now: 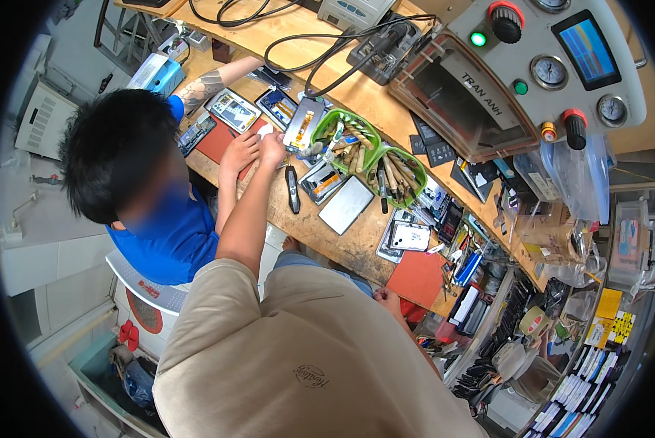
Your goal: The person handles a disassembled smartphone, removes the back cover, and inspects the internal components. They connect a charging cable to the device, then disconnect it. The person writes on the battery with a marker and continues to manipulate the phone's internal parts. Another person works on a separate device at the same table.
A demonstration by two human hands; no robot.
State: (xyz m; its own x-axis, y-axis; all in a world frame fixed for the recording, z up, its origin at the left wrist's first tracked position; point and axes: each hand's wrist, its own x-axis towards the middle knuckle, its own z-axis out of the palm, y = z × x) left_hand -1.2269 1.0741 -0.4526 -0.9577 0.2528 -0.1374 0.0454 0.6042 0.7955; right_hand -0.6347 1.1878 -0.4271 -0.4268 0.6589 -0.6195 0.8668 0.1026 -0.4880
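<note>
My left hand [272,150] reaches over the workbench with its fingers closed at a small white tissue-like piece [266,131]. A co-worker's hand [240,153] lies close beside it, above a red mat [218,142]. Around them are opened phones, among them a white-framed one [232,109] and one with an orange strip [304,124]. A black utility-knife-like tool [292,190] rests just below my left hand. At the bench's near edge, my right hand [388,299] is beside another red mat [417,279]; its fingers are partly hidden and too small to read.
Two green baskets [377,137] hold brushes and wooden-handled tools. A silver panel [347,205] and a white phone [410,236] lie near them. A machine with gauges and a screen [521,73] stands back right. The co-worker in blue [159,248] sits at left.
</note>
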